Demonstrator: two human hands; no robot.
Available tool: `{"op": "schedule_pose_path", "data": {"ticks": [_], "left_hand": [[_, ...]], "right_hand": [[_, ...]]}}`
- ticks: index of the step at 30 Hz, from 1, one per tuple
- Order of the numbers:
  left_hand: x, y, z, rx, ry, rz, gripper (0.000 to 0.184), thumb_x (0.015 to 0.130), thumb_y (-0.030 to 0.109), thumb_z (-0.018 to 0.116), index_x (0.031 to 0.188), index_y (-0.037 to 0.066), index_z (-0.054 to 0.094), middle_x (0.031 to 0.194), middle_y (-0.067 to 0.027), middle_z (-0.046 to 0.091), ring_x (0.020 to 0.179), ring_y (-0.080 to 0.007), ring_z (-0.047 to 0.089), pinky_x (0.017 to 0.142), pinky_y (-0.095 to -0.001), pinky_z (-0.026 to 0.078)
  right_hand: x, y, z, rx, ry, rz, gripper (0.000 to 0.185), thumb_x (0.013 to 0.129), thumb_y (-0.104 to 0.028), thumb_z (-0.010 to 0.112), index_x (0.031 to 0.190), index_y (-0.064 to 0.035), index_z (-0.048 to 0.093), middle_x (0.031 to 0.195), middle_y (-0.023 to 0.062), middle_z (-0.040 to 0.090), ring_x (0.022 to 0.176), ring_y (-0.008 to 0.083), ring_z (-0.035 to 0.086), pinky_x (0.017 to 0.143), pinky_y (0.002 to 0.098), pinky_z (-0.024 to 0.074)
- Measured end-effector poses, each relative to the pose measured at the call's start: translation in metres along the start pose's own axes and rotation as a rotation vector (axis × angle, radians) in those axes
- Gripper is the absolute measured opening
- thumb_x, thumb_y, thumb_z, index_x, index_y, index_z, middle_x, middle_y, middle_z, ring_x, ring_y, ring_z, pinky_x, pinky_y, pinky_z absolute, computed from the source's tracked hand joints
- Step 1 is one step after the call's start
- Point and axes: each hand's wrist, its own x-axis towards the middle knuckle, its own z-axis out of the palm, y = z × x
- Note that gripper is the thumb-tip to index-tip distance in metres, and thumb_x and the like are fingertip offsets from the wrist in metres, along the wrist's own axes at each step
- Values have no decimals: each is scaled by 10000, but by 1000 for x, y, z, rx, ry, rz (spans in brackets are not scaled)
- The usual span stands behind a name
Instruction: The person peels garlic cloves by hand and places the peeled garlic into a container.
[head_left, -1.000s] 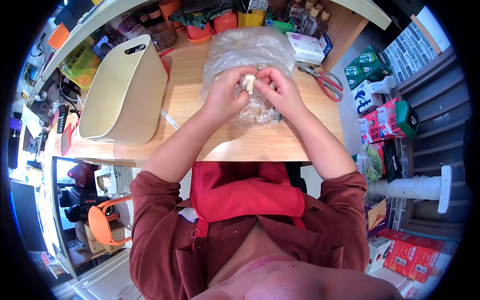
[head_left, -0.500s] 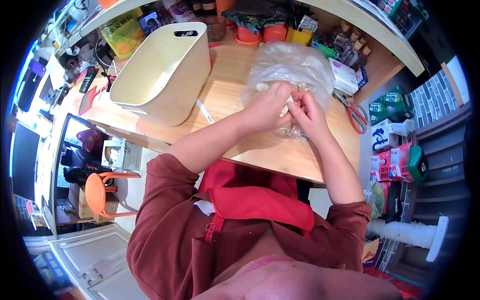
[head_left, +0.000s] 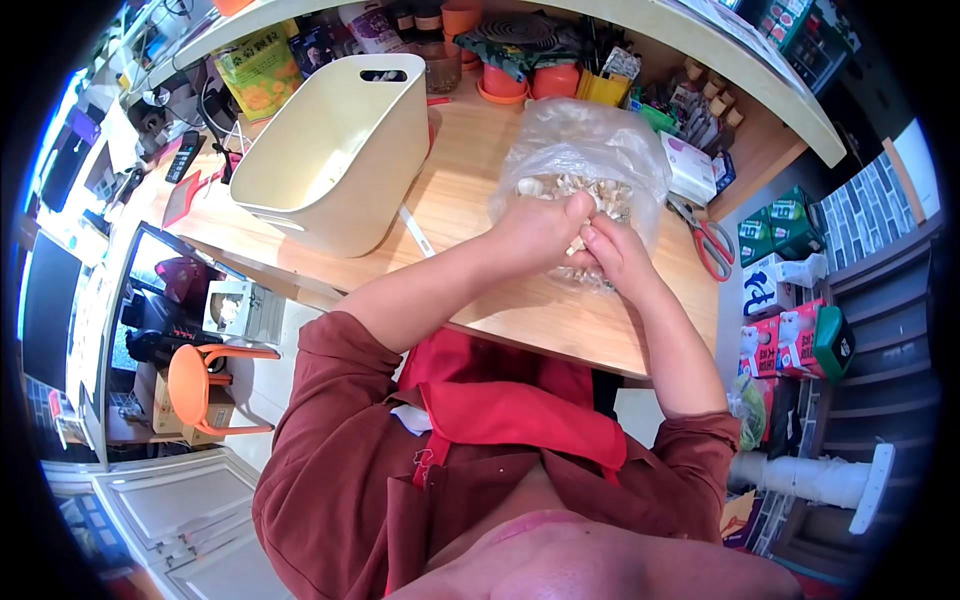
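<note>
My left hand [head_left: 540, 232] and my right hand [head_left: 621, 250] meet over the near part of a clear plastic bag [head_left: 580, 130] on the wooden table. Between their fingertips is a small pale garlic clove [head_left: 577, 244], largely covered by the fingers. My left fingers are curled around it, with the thumb on top; the right thumb and fingers pinch from the other side. Just beyond my hands, loose garlic [head_left: 590, 188] with papery skins lies in the bag's opening, and a whiter piece sits at its left.
A cream plastic bin [head_left: 400, 180] stands left of the bag, with a few pale bits inside. Red-handled scissors [head_left: 712, 248] lie at the right table edge. A white strip [head_left: 414, 230] lies by the bin. A shelf [head_left: 690, 50] overhangs pots and jars at the back.
My hands have come slightly closer to my body, showing more of the garlic behind them. The clove stays between my fingers. The view has shifted a little.
</note>
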Motion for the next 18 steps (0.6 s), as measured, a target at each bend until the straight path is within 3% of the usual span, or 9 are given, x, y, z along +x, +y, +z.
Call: {"op": "schedule_pose_path", "data": {"ticks": [7, 10, 13, 16, 18], "left_hand": [[-2, 0, 7, -71, -10, -66, 476, 712, 345, 679, 973, 47, 415, 800, -172, 615, 705, -359, 602, 595, -426, 471], [-2, 7, 4, -30, 2, -92, 489, 691, 300, 723, 997, 63, 423, 800, -136, 606, 686, -336, 607, 593, -385, 475], [-3, 6, 5, -87, 65, -36, 478, 697, 291, 720, 997, 64, 425, 811, -144, 603, 718, -341, 605, 606, -381, 474], [-3, -2, 8, -157, 141, 10, 450, 718, 276, 708, 997, 66, 425, 818, -152, 599, 736, -344, 599, 612, -377, 469], [0, -5, 6, -169, 133, 1, 432, 730, 265, 700, 999, 68, 425, 813, -157, 597, 740, -344, 596, 613, -378, 465]], "right_hand": [[0, 11, 5, -225, 78, -100, 338, 895, -280, 388, 880, 11, 559, 742, 173, 572, 681, 310, 561, 640, 363, 430], [-5, 11, 6, -166, 135, -39, 343, 892, -272, 365, 883, 8, 565, 741, 157, 579, 679, 290, 563, 634, 359, 431], [-6, 3, 9, -97, 199, -134, 331, 887, -254, 361, 908, 6, 565, 720, 134, 575, 663, 273, 558, 626, 361, 430], [-3, 6, 9, -59, 194, -85, 315, 896, -251, 375, 930, -7, 570, 692, 88, 567, 628, 197, 541, 589, 314, 425], [-1, 0, 3, 124, 133, 124, 290, 901, -238, 388, 936, -17, 573, 687, 61, 558, 617, 150, 524, 571, 272, 414]]}}
